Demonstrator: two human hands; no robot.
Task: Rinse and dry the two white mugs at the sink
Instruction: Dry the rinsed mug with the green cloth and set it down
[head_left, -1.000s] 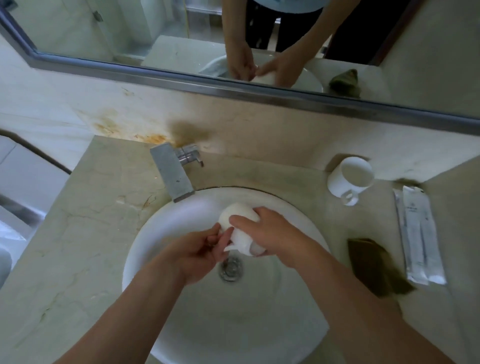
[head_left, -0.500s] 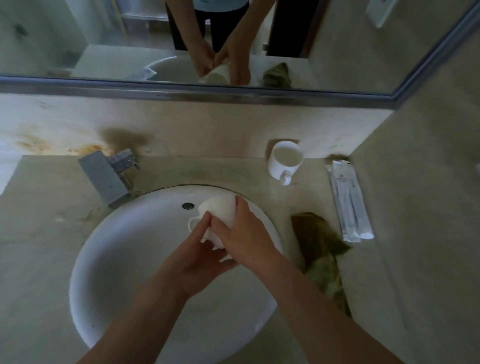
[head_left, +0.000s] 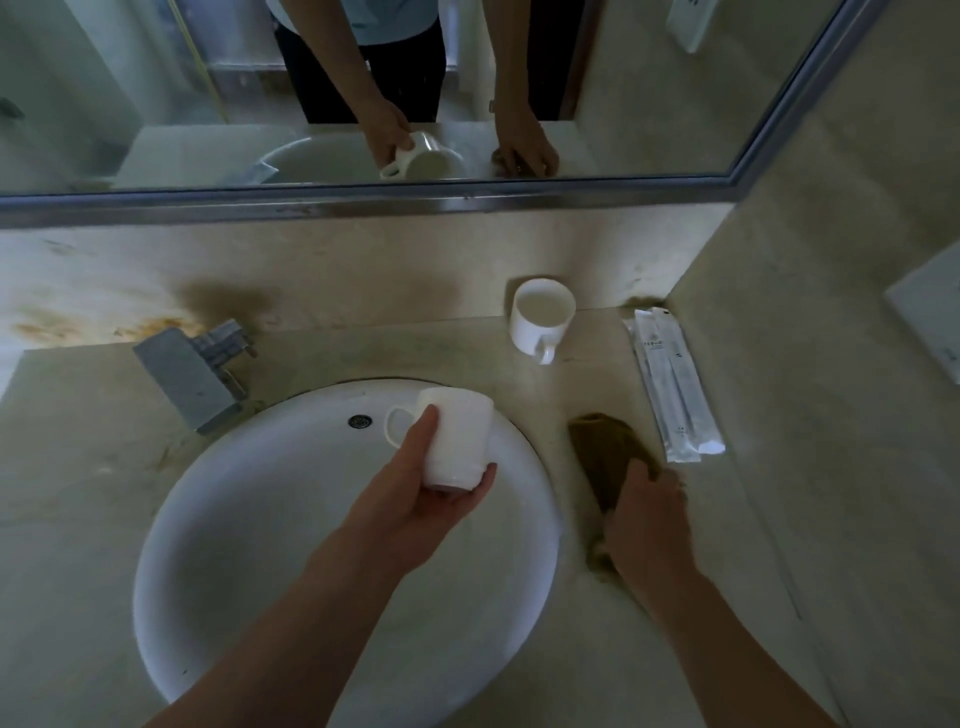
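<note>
Left hand (head_left: 415, 493) grips a white mug (head_left: 457, 441) around its base, fingers closed on it, holding it tilted over the back right rim of the sink (head_left: 234, 519), mouth turned away, handle to the left. Right hand (head_left: 647, 525) lies on the brown cloth (head_left: 602, 452) on the worktop just right of the sink; whether its fingers have closed on the cloth cannot be told. The second mug (head_left: 540, 322) stands upright near the worktop's back edge. Judged stage: first mug rinsed, drying about to start; second mug apparently untouched. Two sealed white sachets (head_left: 675, 384) lie near the right wall; their print is too small to read.
</note>
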